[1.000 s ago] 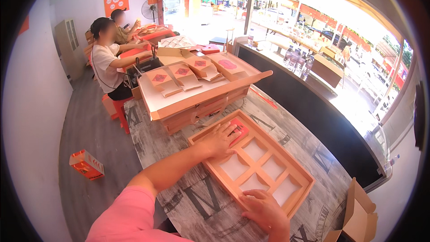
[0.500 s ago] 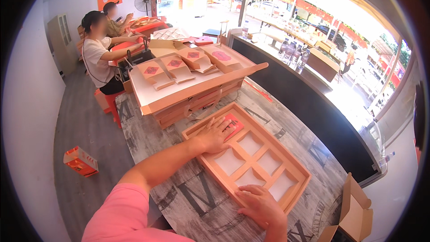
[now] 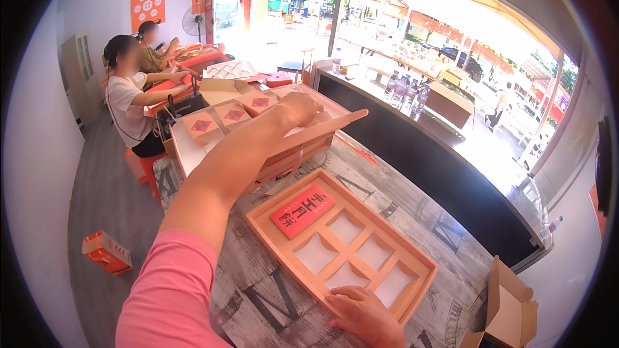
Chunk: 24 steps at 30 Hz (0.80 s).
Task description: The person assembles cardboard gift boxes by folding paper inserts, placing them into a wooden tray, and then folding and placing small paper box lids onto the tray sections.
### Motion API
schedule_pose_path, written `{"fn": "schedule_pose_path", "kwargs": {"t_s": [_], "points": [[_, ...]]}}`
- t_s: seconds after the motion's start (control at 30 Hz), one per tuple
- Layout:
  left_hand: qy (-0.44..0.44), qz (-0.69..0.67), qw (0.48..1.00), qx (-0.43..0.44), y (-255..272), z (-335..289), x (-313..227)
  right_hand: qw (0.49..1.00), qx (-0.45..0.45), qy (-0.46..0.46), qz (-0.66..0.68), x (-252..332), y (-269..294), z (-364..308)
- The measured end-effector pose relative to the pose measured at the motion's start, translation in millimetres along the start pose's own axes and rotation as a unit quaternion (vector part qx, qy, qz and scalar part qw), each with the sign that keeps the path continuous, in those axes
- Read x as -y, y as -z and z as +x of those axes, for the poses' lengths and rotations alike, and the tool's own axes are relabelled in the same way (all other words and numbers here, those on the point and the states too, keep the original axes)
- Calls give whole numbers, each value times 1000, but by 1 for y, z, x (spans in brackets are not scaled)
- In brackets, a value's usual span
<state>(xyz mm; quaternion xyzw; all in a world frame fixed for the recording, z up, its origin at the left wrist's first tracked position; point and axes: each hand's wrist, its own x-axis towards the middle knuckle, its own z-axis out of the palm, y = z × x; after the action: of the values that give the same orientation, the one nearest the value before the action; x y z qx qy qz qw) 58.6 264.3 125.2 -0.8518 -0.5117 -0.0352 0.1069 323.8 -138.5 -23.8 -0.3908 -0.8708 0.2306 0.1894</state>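
My left hand (image 3: 300,109) reaches out over the big white-lined cardboard box lid (image 3: 351,118), above small kraft packets (image 3: 233,113) with red diamond labels. Its fingers point down and are mostly hidden behind the hand. In front of me lies a light-brown cardboard tray (image 3: 284,254), split into several white-bottomed square compartments. A red card (image 3: 303,211) with dark lettering fills the section at its far left end. On the tray's near rim, my right hand (image 3: 369,317) has its fingers hooked over the edge, with the thumb below.
The grey wood-patterned table (image 3: 258,306) carries the tray and a stack of boxes under the lid. An opened cardboard box (image 3: 509,306) stands at the right. Beyond is a black counter (image 3: 412,174) with bottles (image 3: 406,90). Two people sit at the far left; a carton (image 3: 106,252) stands on the floor.
My left hand has left the red card in the tray and moved forward to the packets in the box lid. My right hand stays at the tray's near rim.
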Motion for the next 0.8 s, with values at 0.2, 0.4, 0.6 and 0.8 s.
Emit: {"fn": "schedule_pose_path", "kwargs": {"t_s": [0.2,0.4,0.6,0.8], "points": [[-5,44,998,49,-42,32,9,1000,-3,4,-27,3,7,0],[55,-27,994,93,-44,27,-2,998,-26,-59,20,20,7,3],[88,-75,992,-49,-52,27,13,997,-44,-64,30,23,9,4],[51,-117,955,-267,-42,17,21,997,-52,-53,28,22,5,4]]}}
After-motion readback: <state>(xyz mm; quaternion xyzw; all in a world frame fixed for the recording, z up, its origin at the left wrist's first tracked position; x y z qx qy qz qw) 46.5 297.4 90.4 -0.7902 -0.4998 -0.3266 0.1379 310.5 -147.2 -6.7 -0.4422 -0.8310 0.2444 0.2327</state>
